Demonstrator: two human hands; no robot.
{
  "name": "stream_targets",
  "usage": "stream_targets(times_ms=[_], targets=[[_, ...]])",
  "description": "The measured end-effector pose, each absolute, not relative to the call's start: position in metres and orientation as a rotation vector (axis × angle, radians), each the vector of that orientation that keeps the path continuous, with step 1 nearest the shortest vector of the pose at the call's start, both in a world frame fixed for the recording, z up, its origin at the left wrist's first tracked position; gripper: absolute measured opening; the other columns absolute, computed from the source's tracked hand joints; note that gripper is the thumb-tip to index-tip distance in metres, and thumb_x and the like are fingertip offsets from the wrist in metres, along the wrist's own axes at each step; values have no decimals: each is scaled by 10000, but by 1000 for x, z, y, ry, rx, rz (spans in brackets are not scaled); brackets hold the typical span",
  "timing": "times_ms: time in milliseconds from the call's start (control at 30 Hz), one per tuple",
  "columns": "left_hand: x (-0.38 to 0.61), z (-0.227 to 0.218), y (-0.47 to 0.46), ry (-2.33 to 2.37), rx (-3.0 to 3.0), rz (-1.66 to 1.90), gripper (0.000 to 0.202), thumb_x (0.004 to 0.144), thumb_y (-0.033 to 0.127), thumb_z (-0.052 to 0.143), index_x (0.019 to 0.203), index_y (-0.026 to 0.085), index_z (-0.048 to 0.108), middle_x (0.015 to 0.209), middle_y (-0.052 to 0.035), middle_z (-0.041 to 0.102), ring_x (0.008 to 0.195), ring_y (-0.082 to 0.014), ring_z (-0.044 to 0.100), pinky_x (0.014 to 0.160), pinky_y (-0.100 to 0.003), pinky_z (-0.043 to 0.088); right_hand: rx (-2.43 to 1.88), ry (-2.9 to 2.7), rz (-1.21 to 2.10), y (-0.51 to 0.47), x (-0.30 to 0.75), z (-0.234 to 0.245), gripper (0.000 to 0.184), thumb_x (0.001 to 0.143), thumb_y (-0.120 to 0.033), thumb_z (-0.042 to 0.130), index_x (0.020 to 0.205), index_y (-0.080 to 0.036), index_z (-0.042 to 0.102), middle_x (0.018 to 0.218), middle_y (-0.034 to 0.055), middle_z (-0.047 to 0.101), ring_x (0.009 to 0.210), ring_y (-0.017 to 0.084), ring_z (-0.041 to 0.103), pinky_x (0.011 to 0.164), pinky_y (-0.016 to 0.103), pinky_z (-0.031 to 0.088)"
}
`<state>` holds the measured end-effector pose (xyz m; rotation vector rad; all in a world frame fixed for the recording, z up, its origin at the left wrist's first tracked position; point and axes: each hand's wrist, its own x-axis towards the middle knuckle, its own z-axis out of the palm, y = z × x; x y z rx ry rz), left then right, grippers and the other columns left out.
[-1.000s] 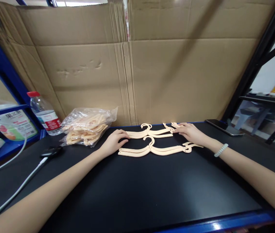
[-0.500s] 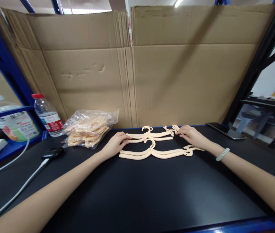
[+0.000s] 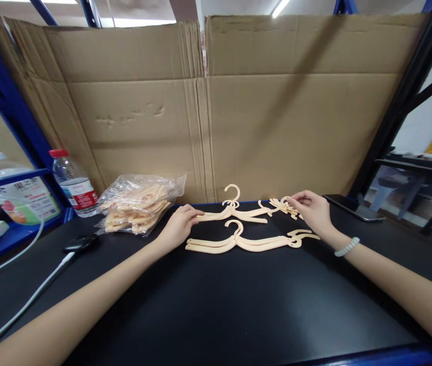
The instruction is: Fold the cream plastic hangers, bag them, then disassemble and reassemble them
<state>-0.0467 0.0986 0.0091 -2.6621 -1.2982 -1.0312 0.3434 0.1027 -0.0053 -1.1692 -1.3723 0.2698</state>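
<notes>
Two beige plastic clothes hanger stacks lie flat on the black tabletop, one behind the other. In my left hand [image 3: 181, 224], thumb and fingers pinch the left end of the rear clothes hanger [image 3: 249, 213], whose upper hook is raised above another hook. The front clothes hanger [image 3: 216, 247] lies untouched nearer me, with a small hooked piece [image 3: 303, 236] at its right end. At the right, my right hand [image 3: 313, 209] is closed with its fingertips on a curved beige hanger piece [image 3: 286, 199], at the edge of a small heap of similar pieces [image 3: 277, 205].
A clear plastic bag [image 3: 140, 203] of beige hanger parts sits at the left, beside a red-capped bottle [image 3: 74, 184]. A black device [image 3: 80, 244] with a white cable lies nearer. A phone [image 3: 353, 208] rests at right. Cardboard [image 3: 143, 127] stands along the back.
The rear hanger's upper hook has risen, and its arms lie at a changed angle. My right hand has moved right, with its fingertips now on a curved piece. My left hand has barely shifted.
</notes>
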Motion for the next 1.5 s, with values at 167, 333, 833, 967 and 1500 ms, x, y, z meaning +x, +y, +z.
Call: stream_targets(times_ms=[167,333,833,967,1500], targets=[[-44,9,95,-1336,-2626,-1095,234,864,134,492,972,194,691,843,-40,591,836,-209,597,796,-350,495,-1093,-1238,420,97,341,-2,393,638,-486,779,809,-206,563,769,39,650,731,232,707,699,385,592],[-42,7,86,-1360,-2569,-1189,206,891,165,463,970,191,651,832,-30,558,798,-196,574,736,-326,493,-1049,-1185,612,89,340,1,496,646,-513,753,979,-166,628,831,55,644,776,216,702,785,400,593],[-29,-2,68,-1294,-2574,-1210,176,872,93,446,914,212,569,905,-44,558,870,-217,531,781,-355,476,-992,-1260,975,64,319,3,358,617,-446,826,724,-181,611,870,59,661,804,173,625,704,302,542],[-29,-3,67,-1274,-2596,-1196,170,876,92,443,907,205,567,916,-50,559,879,-223,522,782,-357,469,-958,-1201,1087,61,315,7,375,551,-380,883,746,-189,626,792,20,659,766,156,643,776,323,547],[-27,-2,65,-1226,-2609,-1189,181,877,82,430,896,209,558,902,-51,547,875,-225,513,780,-368,468,-973,-1260,1507,54,318,15,320,633,-365,820,712,-172,577,894,57,652,829,207,665,742,350,560]])
